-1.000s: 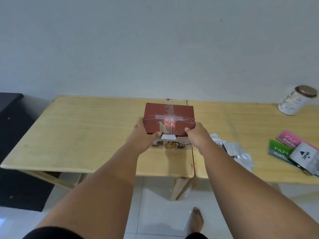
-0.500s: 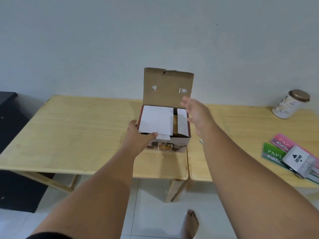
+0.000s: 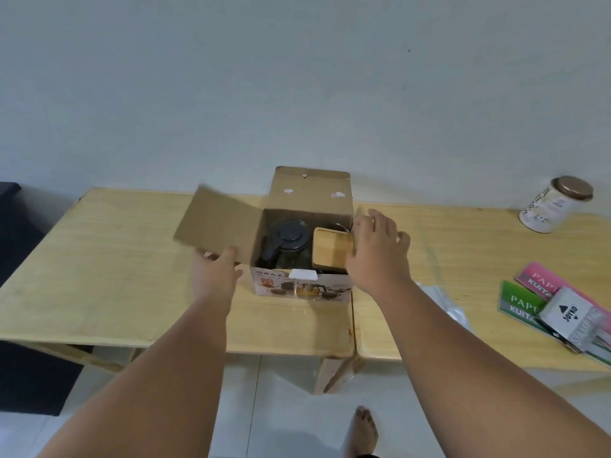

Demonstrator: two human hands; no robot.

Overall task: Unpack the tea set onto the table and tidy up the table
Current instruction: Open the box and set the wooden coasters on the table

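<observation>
Tea set box [image 3: 299,287], mid-table [image 3: 99,276], now has its inner flaps folded outward, exposing a dark teapot [image 3: 287,241] and wooden tray [image 3: 332,247] ready for lifting; left hand [image 3: 215,271] holds the left flap [image 3: 218,226], grip unclear, right hand [image 3: 372,256] spreads its fingers.

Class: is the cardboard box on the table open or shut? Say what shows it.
Open. On the box, the lid stands upright, a side flap spreads outward, and a teapot shows inside.
</observation>
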